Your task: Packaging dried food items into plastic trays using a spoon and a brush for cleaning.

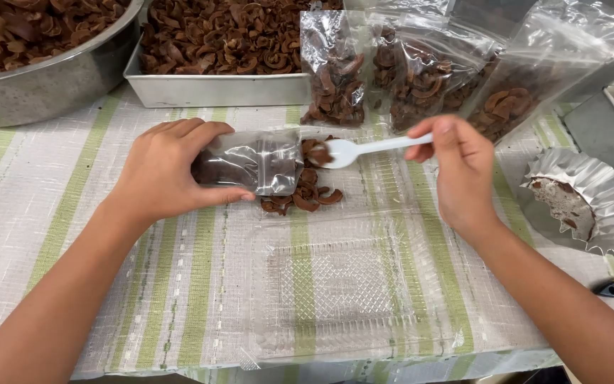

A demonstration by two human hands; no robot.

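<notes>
Left hand (165, 174) cupped closed; right hand (460, 167) in pinching grip.

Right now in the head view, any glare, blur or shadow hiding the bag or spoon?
Head view: even soft light with faint shadows. Glare streaks the clear bag in the left hand, partly veiling the brown pieces inside. White spoon in the right hand is sharp, no motion blur. The clear plastic tray is hard to outline against the striped cloth. Foil cup shines but isn't blown out.
</notes>
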